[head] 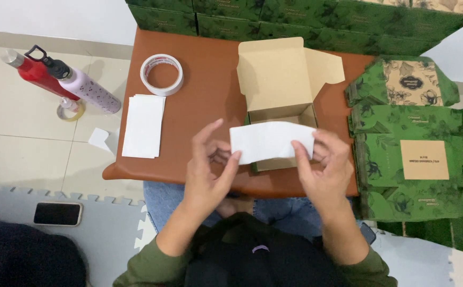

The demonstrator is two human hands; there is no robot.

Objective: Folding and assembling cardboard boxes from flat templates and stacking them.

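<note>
A white paper sheet (270, 140) bows upward between both hands. My left hand (208, 170) pinches its left end and my right hand (324, 167) pinches its right end. Just behind the sheet stands an open cardboard box (279, 79), green outside and brown inside, its lid flipped up toward the back. The sheet hovers over the box's front edge on the brown table (205, 101).
A stack of white sheets (144, 125) and a tape roll (162, 74) lie on the table's left. Green boxes (407, 143) are piled at right and along the back (295, 21). On the floor at left are two bottles (64, 79) and a phone (57, 213).
</note>
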